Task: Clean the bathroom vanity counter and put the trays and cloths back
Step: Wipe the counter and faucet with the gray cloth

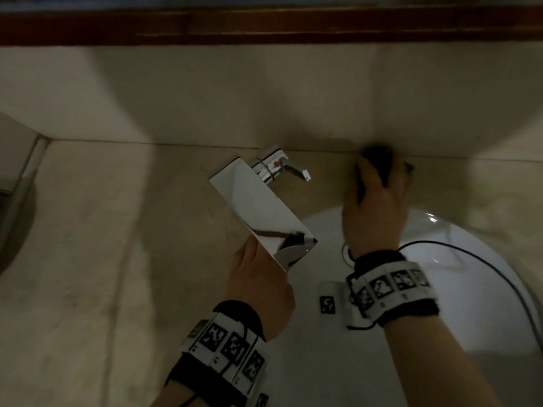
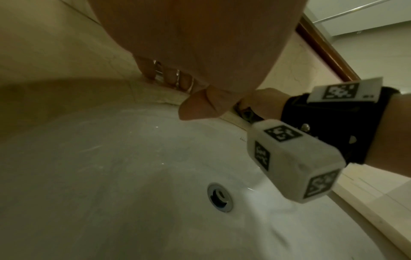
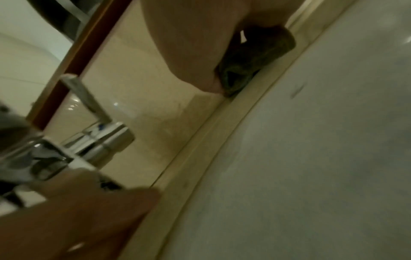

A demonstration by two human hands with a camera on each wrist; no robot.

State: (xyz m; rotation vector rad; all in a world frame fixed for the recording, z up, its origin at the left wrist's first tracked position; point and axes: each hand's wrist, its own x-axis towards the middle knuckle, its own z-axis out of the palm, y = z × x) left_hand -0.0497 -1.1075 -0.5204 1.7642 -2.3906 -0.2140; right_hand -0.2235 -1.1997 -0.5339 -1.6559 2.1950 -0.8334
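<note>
1. A dim bathroom: a beige stone vanity counter (image 1: 88, 230) runs under a matching backsplash (image 1: 264, 98), with a dark wooden frame (image 1: 264, 27) along the top.

2. The right hand (image 1: 376, 212) reaches to the back of the counter, where it meets the backsplash, fingers curled over a dark cloth (image 1: 379, 163) and pressing it onto the stone. The right wrist view shows the cloth (image 3: 262, 58) bunched under the palm, on the narrow strip of counter between wall and basin.

3. Below and behind that hand lies the white sink basin (image 1: 470, 289); its drain (image 2: 220, 197) shows in the left wrist view.

4. Left of the right hand stands the chrome faucet (image 1: 261, 210), its flat spout angled out over the basin, its lever handle (image 1: 291, 168) pointing toward the cloth.

5. The left hand (image 1: 258, 283) is at the spout's outer end, just beside the right wrist. In the left wrist view its fingers (image 2: 169, 77) are bent against chrome, the thumb (image 2: 198, 105) hanging below; whether they clasp the spout or only rest on it cannot be told.

6. Both wrists carry black bands with white marker blocks (image 1: 390, 286); a thin black cable (image 1: 484, 265) trails from the right one across the basin.
</note>
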